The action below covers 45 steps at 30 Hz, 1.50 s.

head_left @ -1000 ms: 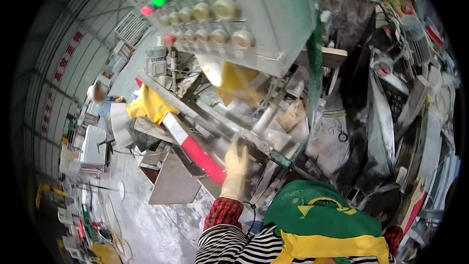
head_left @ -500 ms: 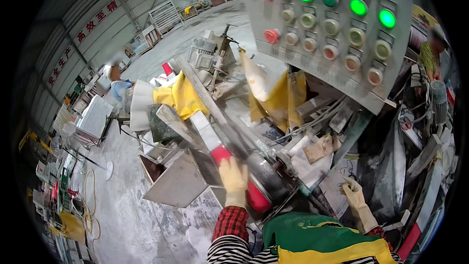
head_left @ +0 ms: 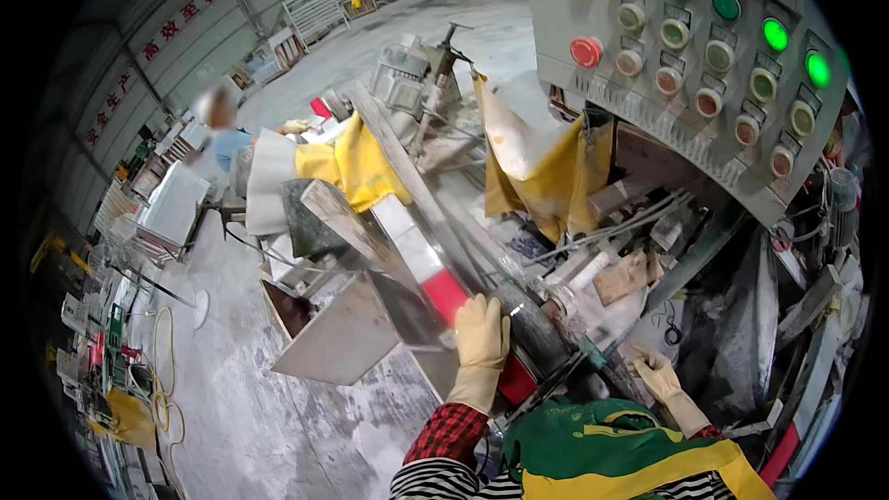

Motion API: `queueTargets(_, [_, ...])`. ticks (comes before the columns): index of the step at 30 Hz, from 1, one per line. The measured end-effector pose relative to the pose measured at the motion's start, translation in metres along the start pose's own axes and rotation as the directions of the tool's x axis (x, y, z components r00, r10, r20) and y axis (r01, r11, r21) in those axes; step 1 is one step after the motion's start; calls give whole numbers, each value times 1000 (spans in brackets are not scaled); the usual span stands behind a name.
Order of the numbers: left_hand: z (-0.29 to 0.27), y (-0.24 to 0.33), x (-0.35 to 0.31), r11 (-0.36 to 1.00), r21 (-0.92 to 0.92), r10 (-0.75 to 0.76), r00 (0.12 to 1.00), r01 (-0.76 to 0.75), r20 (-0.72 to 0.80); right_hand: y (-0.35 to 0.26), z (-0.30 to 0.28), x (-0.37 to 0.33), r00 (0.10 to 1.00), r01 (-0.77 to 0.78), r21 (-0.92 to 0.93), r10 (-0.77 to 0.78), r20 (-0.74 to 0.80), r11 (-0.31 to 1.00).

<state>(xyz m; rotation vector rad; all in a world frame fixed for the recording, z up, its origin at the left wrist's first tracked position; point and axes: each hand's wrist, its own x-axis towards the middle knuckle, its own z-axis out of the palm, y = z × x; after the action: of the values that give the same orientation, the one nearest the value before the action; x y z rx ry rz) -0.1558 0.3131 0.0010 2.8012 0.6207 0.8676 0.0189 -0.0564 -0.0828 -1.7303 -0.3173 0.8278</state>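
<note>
My left hand [head_left: 480, 344], in a cream rubber glove, lies over the near end of a red conveyor belt [head_left: 444, 293]. Its fingers point away from me, and whatever is under the palm is hidden. White stone strips [head_left: 405, 239] lie end to end on the belt just beyond the fingertips. Right of this hand is a dark roller [head_left: 530, 322]. My right hand [head_left: 659, 380], gloved alike, hovers low at the right near the machine frame, fingers loosely apart with nothing visible in them.
A control panel [head_left: 685, 65] with lit buttons overhangs at upper right. Yellow cloths [head_left: 356, 167] drape over the machine. A grey slab [head_left: 338, 333] juts out left of the belt. Beyond the far end stands another person [head_left: 227, 143]. A yellow hose [head_left: 159, 375] lies on the floor.
My view has turned left, so the panel sits farther right. My left hand has drawn back slightly along the belt, leaving more red showing. The right hand stays low at the right.
</note>
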Motion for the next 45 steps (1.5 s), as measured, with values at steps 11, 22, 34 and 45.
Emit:
queueTargets(11, [-3,10,-5,998,-16,-57,997,58,56,-23,11,-10,999,-13,-202,22,45,979])
queueTargets(22, [-1,19,-9,1000,-7,1,998,-1,-61,-19,19,-13,997,-72,-102,76,27,992])
queueTargets(34, [-13,-35,57,809,66,-577,811,584,-95,-11,4,-35,994,-96,-192,82,-78,977])
queueTargets(45, [5,-62,93,389,64,-921,389,919,15,51,-29,-63,971,-37,-45,25,-236,998])
